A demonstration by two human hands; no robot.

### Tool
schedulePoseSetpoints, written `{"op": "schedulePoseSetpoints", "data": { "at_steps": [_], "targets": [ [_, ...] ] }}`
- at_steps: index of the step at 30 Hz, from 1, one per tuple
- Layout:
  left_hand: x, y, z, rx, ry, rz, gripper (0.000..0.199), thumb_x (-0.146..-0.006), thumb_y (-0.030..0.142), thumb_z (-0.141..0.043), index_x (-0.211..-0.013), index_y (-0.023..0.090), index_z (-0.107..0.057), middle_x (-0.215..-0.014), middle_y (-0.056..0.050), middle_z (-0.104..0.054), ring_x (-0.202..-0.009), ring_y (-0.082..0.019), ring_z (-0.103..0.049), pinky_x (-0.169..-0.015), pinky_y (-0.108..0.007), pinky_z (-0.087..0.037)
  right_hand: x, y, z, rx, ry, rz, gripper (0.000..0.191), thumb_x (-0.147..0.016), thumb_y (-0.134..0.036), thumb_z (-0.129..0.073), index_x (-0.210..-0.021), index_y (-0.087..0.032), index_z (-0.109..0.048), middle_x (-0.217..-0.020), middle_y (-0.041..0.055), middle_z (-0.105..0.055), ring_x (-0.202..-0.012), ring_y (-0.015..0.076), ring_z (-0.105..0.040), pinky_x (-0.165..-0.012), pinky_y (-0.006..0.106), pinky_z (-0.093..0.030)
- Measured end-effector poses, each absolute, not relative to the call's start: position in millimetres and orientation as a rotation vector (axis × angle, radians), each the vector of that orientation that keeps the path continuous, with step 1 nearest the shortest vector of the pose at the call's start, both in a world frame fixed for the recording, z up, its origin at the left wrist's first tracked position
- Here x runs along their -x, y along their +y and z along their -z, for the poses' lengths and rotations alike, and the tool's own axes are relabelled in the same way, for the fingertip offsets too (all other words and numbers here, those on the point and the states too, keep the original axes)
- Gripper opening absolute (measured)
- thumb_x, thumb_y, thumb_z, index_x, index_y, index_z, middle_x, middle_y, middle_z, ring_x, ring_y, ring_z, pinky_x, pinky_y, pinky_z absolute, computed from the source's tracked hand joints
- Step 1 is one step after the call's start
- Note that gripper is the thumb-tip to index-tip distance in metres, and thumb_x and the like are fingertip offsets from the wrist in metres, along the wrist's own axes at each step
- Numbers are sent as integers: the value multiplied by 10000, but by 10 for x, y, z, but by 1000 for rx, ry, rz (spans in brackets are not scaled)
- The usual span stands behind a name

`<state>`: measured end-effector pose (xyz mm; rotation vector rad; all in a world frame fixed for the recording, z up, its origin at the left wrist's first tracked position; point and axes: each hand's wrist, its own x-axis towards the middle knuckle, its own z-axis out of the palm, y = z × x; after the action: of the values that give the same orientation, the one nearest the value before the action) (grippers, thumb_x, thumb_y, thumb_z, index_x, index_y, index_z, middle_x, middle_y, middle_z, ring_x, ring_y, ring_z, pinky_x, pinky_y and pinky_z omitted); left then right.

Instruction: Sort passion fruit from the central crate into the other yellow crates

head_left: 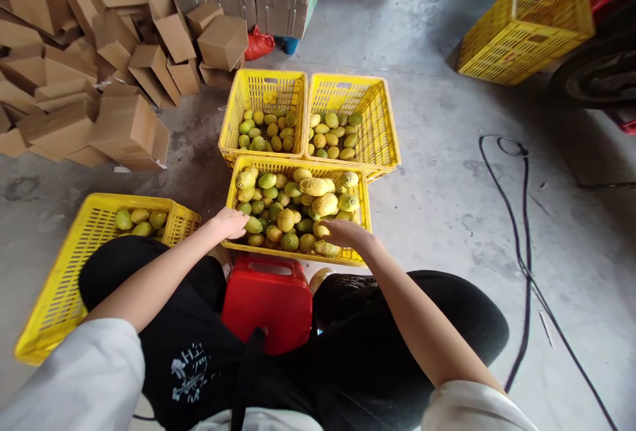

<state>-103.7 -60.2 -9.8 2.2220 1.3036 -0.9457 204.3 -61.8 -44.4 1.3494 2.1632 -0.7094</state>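
A yellow crate (297, 257) full of green and yellow fruit (285, 220) stands in front of me. My left hand (230, 224) is over its left rim, fingers reaching toward the fruit; whether they hold anything is too small to tell. Over the right part of the same crate is my right hand (344, 233), its fingertips beside a yellow fruit and its fingers partly hidden. Larger, bumpy yellow fruit (324, 204) lies on top of the pile, between and beyond the hands.
Two yellow crates (271, 153) (392, 133) with fruit stand behind. Another crate (59, 285) is at the left. A red stool (268, 305) is between my legs. Cardboard boxes (124, 126) fill the upper left; a black cable (527, 239) lies right.
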Motion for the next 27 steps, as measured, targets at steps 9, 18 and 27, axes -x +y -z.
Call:
{"op": "schedulePoseSetpoints", "data": {
  "at_steps": [9,18,27],
  "targets": [
    [724,-511,245,-2289,1261,853,409,-908,260,-502,-1295,154,-582,-1296,-195,-638,-1176,-325,-616,-984,-461,-444,-1801,-218,768,-1730,2281,355,815,-899,-312,-575,-1577,-62,-198,-1637,250,-228,-1496,388,-251,-1162,482,-279],
    [803,-710,226,-2286,1242,772,424,-916,257,-495,-1317,146,-573,-1468,-191,-485,-1277,-334,-537,-1045,-471,-409,-1776,109,1125,-1832,2367,350,658,-862,-221,-545,-1460,-44,-337,-1490,270,-421,-1383,369,-376,-1076,464,-379],
    [1011,-797,188,-2083,1421,755,376,-895,220,-534,-1249,122,-619,-1349,-207,-581,-1230,-345,-579,-1020,-456,-430,-1669,193,1131,-1911,2279,418,539,-939,-471,-506,-1322,-94,-460,-1304,306,-560,-1197,422,-561,-890,465,-491]
  ]
}}
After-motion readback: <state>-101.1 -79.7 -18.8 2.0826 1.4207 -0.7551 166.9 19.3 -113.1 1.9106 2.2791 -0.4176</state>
